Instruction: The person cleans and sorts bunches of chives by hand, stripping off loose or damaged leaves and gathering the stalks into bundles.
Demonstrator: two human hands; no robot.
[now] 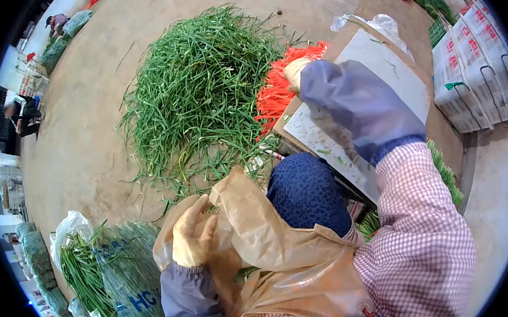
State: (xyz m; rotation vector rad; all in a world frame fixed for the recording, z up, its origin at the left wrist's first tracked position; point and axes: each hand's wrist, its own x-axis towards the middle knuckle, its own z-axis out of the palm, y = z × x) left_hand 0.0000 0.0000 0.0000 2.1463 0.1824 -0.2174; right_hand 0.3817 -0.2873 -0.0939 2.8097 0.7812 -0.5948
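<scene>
My left hand (193, 235), in a pale glove, is held over the brown apron (264, 233) with its fingers apart and nothing visible in it. At the board's upper left edge, my right hand (297, 73), also gloved, touches a bundle of red strips (277, 96); its fingertips are partly hidden, so whether it grips any strip does not show. A large heap of green stalks (202, 80) lies on the floor in front. Under my right sleeve is a light board (394, 74) with bits of green on it.
Bagged green stalks (124, 271) stand at the lower left. White crates (472, 66) are stacked at the right. More green bundles (442, 170) lie behind my right arm. Two people are at the far left, one beside green bags (77, 23), one in dark clothes (28, 114).
</scene>
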